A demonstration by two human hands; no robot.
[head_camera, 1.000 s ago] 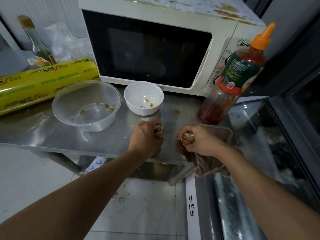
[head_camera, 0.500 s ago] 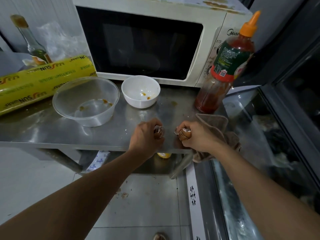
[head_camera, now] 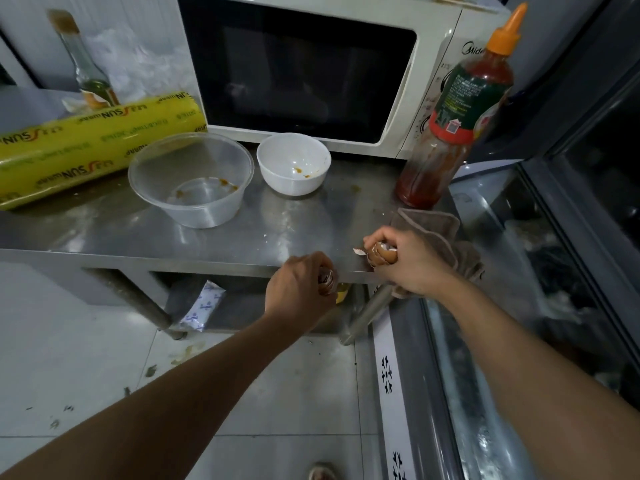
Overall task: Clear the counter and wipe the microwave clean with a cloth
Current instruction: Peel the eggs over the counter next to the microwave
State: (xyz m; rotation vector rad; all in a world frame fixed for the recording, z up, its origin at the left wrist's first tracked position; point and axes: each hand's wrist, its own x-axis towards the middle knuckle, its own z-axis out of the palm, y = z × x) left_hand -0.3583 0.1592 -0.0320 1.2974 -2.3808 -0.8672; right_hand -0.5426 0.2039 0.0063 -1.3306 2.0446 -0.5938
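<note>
The head view looks down on one steel counter (head_camera: 114,233) with one white microwave (head_camera: 429,109) at its back, door closed, rusty stains along its top edge.

Two hands work at the counter's front edge. The left hand (head_camera: 298,289) is curled around a brownish eggshell piece (head_camera: 326,281), held just past the edge, over the floor. The right hand (head_camera: 405,263) is curled around a second clump of eggshells (head_camera: 381,255), brown outside and white inside, over the counter's front right corner. A small white shell scrap (head_camera: 358,251) pokes out beside that hand's fingers.

One brown cloth (head_camera: 433,223) lies bunched on the counter's right corner, under and behind the right hand, part of it hanging over the edge.

There are two bowls: one clear tub (head_camera: 190,181) with orange smears at its bottom, and one smaller white bowl (head_camera: 293,164) just beside it on the right, also flecked with orange. Both stand in front of the microwave.

There are two bottles: one red sauce bottle (head_camera: 457,112) with an orange nozzle and a green label, standing at the right in front of the microwave's control panel, and one glass bottle (head_camera: 86,67) with a cork at the back left.

One yellow wrap roll (head_camera: 97,143) lies on its side at the left, in front of the glass bottle.

On the lower shelf (head_camera: 242,306) lies one white packet (head_camera: 202,306).
</note>
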